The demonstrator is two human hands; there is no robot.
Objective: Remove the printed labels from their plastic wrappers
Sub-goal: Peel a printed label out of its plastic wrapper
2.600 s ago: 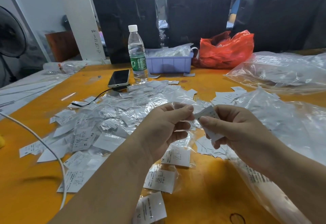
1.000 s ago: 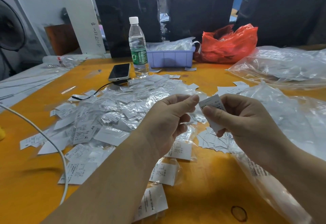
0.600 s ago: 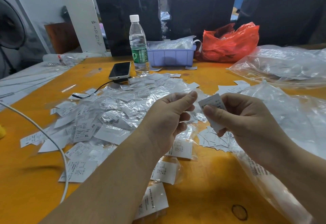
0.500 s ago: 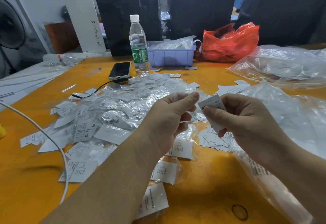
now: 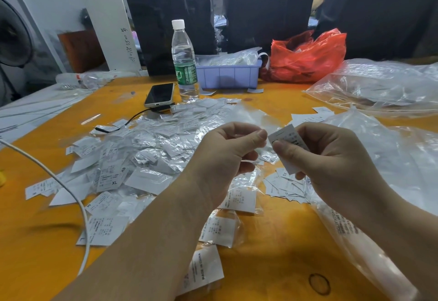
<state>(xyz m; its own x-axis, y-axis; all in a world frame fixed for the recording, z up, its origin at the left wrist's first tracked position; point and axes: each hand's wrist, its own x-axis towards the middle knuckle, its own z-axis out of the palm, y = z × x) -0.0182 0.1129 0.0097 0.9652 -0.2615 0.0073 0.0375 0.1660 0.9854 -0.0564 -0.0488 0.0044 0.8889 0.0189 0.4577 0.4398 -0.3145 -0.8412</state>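
Light: bright, even, cast from overhead.
Glare: seen on the clear plastic wrappers (image 5: 151,149).
Shadows: soft, lower left of the frame.
Edges: bent by wide-angle distortion.
Background: dim.

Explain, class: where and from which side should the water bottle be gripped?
Grip the bottle around its clear, ribbed upper body above the green band, coming from the left. It stands upright; the tray crowds its right and the phone lies at its base.

Orange-topped table (image 5: 284,241) up front, a white pillar (image 5: 71,11) with scribbled numbers at back left, a dark fan (image 5: 11,37) at the far left edge — and black plastic-wrapped bundles (image 5: 267,4) stacked behind the table.
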